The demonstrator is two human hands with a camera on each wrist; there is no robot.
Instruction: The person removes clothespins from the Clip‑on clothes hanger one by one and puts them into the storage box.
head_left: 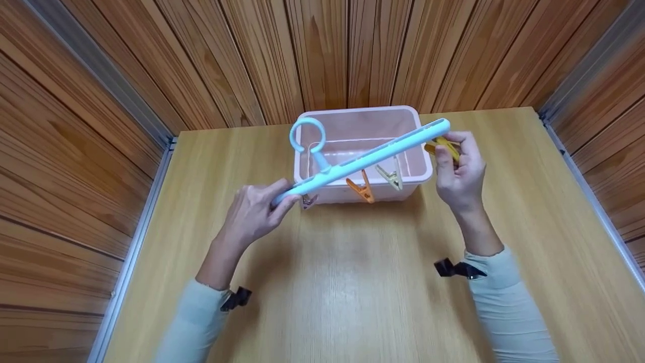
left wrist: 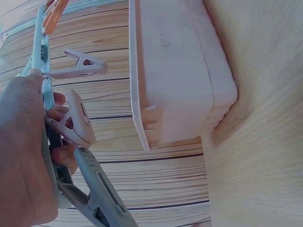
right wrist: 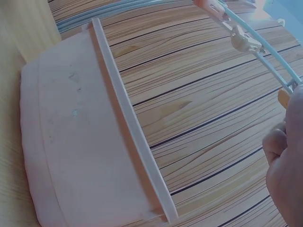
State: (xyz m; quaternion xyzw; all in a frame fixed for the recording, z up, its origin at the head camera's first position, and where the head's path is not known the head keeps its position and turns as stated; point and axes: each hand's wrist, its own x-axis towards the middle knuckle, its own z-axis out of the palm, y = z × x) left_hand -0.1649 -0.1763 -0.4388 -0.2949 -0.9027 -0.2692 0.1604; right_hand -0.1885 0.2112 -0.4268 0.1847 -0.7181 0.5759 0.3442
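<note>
A light blue clip hanger [head_left: 373, 155] is held up tilted, its right end higher, with its hook [head_left: 308, 135] at the left. My left hand [head_left: 254, 210] grips its left end, thumb and fingers round the bar. Beneath the bar hang an orange clothespin [head_left: 363, 189], a cream clothespin [head_left: 393, 175] and, in the left wrist view, pale pink clothespins [left wrist: 78, 123] and a grey clothespin [left wrist: 102, 189]. At the bar's right end my right hand [head_left: 461, 171] pinches a yellow clothespin [head_left: 447, 148]; whether its jaws bite the bar cannot be told.
Below and behind the hanger, a pale pink plastic basin [head_left: 358, 112] stands on the wooden table [head_left: 347, 272], close to the back wall. Wood-plank walls [head_left: 322, 55] surround the table on the back and both sides.
</note>
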